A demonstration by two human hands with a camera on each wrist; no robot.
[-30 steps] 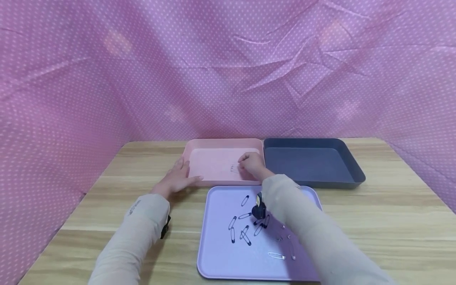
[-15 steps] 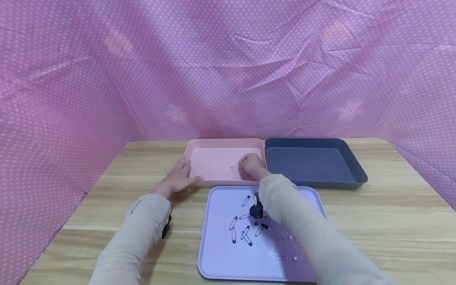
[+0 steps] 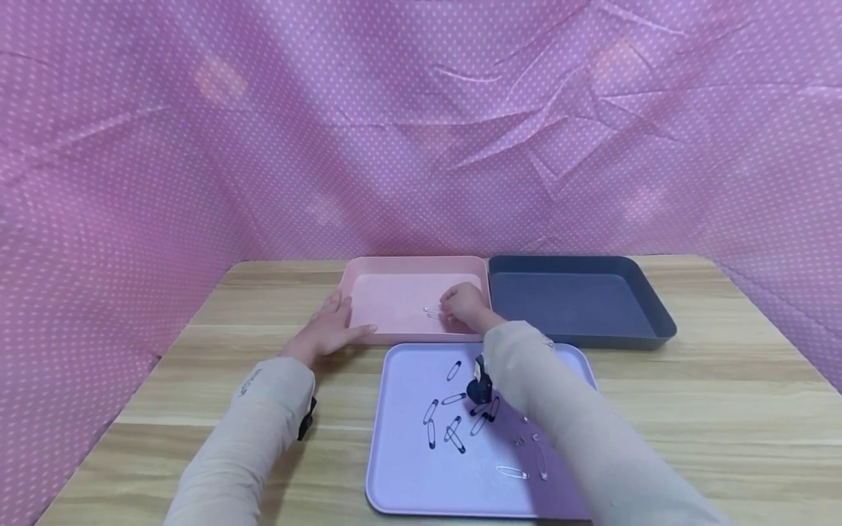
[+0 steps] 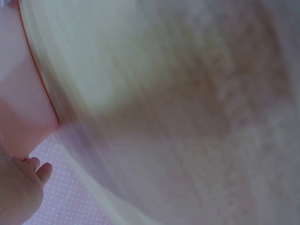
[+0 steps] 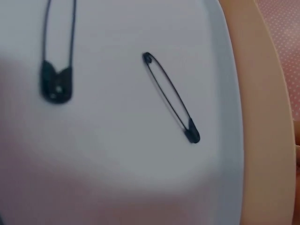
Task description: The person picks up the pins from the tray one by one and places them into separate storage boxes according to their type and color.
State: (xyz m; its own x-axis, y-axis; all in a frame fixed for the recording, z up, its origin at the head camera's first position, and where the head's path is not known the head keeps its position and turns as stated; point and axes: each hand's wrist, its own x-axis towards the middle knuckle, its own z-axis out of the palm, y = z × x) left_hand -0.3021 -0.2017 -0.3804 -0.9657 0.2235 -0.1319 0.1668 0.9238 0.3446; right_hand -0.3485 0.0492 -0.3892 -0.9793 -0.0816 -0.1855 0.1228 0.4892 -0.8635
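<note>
My left hand (image 3: 327,330) rests on the left rim of the pink tray (image 3: 388,296), its fingers spread and its thumb along the near edge. In the left wrist view this hand (image 4: 21,190) shows at the tray's corner. Over the right part of the pink tray, my right hand (image 3: 465,303) has its fingers curled, pinching at a few silver safety pins (image 3: 431,314); the fingertips partly hide them. Nearer me, a lilac tray (image 3: 408,486) holds several black safety pins (image 3: 454,371) and several silver ones (image 3: 511,473). One black safety pin (image 5: 171,96) lies close below the right wrist camera.
A dark blue-grey tray (image 3: 559,303) stands against the pink tray's right side. The wooden table (image 3: 710,409) extends on both sides. A pink dotted cloth (image 3: 421,146) hangs behind and around it.
The silver safety pins at my right fingertips have shifted and turned slightly. My right hand has barely moved, and my left hand stays on the rim.
</note>
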